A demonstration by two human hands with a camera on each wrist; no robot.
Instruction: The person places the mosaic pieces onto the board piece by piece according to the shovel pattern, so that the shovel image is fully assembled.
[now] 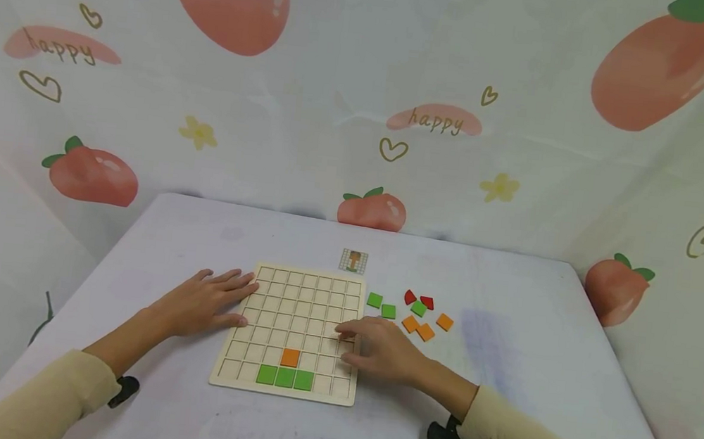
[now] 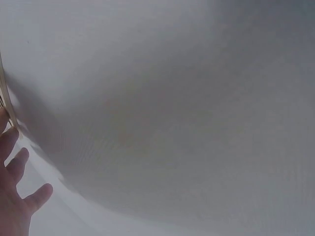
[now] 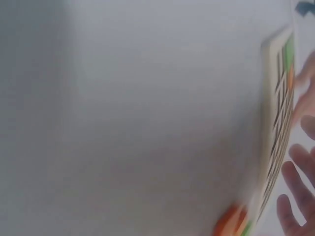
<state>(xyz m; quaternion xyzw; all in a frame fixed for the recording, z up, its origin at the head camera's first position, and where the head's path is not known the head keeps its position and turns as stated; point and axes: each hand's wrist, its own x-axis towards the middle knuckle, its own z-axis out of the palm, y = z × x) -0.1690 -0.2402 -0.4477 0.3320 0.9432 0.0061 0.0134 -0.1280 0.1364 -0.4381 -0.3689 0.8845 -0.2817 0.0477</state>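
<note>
A pale wooden grid board (image 1: 286, 305) lies flat on the table. Three green square tiles (image 1: 285, 378) sit side by side in its nearest row, with one orange square tile (image 1: 290, 358) directly above the middle one. My left hand (image 1: 210, 303) rests at the board's left edge, fingers spread and fingertips on the rim. Over the right edge reaches my right hand (image 1: 380, 349), its fingers loosely bent and apart from the thumb. In the right wrist view, the fingers (image 3: 298, 189) of that hand are spread and nothing shows between them.
Right of the board lie loose green tiles (image 1: 388, 311), orange tiles (image 1: 425, 332) and two red curved-edged pieces (image 1: 427, 302). A small pattern card (image 1: 353, 261) lies behind the board. A fruit-printed cloth (image 1: 309, 137) hangs behind the white table (image 1: 512, 277).
</note>
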